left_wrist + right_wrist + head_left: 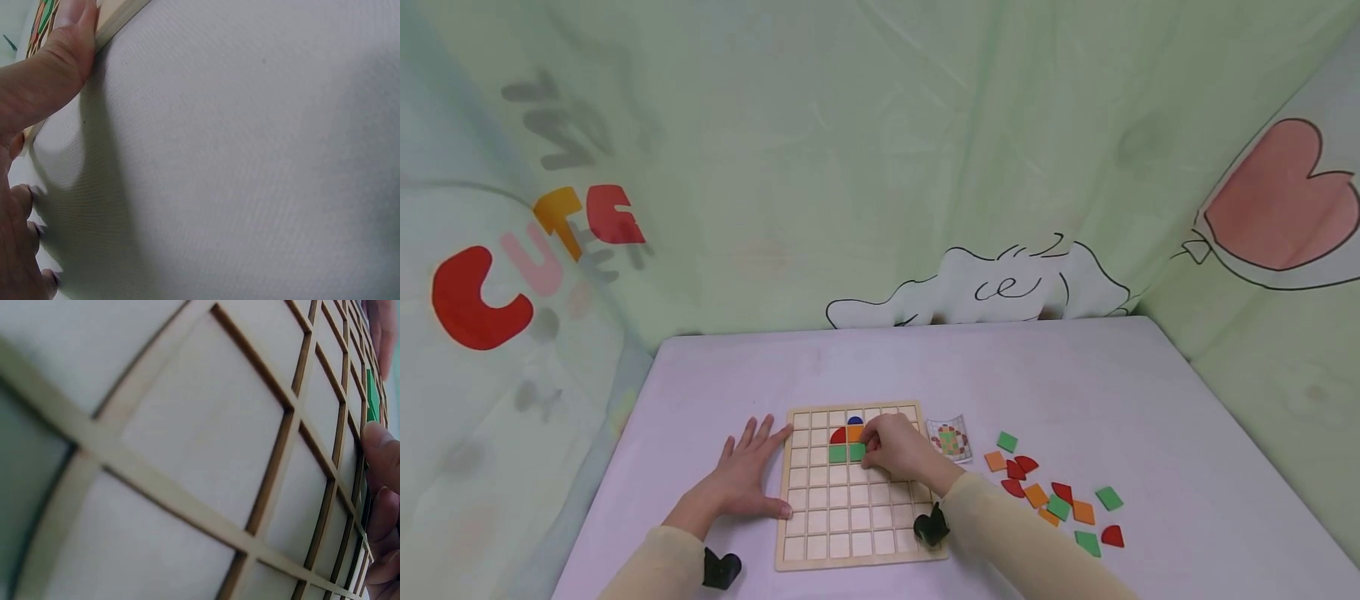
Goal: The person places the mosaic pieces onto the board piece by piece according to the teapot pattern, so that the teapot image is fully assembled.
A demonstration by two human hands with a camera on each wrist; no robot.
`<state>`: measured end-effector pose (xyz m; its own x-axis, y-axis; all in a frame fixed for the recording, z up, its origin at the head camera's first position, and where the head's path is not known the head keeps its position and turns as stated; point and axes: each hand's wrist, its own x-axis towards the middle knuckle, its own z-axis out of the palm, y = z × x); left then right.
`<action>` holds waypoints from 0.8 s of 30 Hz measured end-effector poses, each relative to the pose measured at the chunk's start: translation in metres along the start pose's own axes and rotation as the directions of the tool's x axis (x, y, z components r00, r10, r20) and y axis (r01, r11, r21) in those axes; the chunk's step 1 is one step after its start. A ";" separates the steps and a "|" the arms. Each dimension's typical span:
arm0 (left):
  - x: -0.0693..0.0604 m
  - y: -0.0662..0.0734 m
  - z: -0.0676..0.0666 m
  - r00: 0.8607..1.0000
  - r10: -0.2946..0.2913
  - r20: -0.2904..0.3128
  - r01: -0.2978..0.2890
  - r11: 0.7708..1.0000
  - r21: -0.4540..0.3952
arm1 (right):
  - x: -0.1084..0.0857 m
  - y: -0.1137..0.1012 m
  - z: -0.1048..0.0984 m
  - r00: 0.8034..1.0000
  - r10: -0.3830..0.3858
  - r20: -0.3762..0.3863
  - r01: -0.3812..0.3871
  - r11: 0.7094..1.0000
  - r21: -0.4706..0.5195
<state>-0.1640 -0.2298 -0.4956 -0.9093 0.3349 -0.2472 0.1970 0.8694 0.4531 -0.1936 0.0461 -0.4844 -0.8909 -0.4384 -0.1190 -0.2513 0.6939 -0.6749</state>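
1. Right hand (pixel 902 447) bends its fingers over the board (pixel 840 522), covering part of it; whether they pinch anything, I cannot tell.
2. Left hand (pixel 748 477) spreads wide, thumb and forefinger touching the board's left edge.
3. Board: pale wooden grid; blue, red, orange, green tiles (pixel 838 454) sit toward its far side.
4. Card (pixel 949 438) just beside its right edge; loose tiles (pixel 1059 507) farther right; table's (pixel 1210 500) far edge well beyond.
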 end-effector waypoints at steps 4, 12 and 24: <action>0.000 -0.001 0.001 1.000 -0.001 -0.003 0.001 1.000 0.000 | 0.001 0.001 0.001 1.000 -0.007 -0.003 0.007 1.000 -0.014; 0.001 -0.003 0.003 1.000 0.002 -0.011 -0.002 1.000 -0.005 | 0.001 0.002 0.002 1.000 0.005 -0.005 -0.005 1.000 -0.015; 0.001 -0.002 0.001 1.000 0.007 -0.006 -0.008 1.000 -0.014 | 0.001 0.001 0.002 1.000 -0.021 -0.011 0.021 0.999 -0.034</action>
<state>-0.1650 -0.2308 -0.4978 -0.9101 0.3390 -0.2383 0.1987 0.8617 0.4669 -0.1939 0.0457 -0.4867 -0.8895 -0.4466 -0.0968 -0.2825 0.7039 -0.6517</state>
